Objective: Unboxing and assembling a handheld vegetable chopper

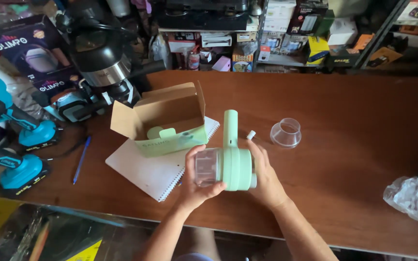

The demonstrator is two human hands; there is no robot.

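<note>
Hands (200, 175) (266, 176) clamp our green chopper (233, 162) near the worktop's (354, 125) front edge; its clear cup (206, 167) could slip off.

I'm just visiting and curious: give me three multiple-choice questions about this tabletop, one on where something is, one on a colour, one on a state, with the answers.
1. Where does the open cardboard box rest?
A. partly on the spiral notebook
B. on the shelf behind
C. in the person's hands

2. What colour is the body of the handheld gadget?
A. red
B. pale green
C. black

3. How is the gadget held?
A. lying untouched on the table
B. by one hand only
C. by both hands

Answers:
1 A, the box's front edge overlaps the notebook's top.
2 B, the body and its handle are pale green, with a clear cup at one end.
3 C, the left hand wraps its fingers round the clear cup while the right hand grips the other side.
</note>
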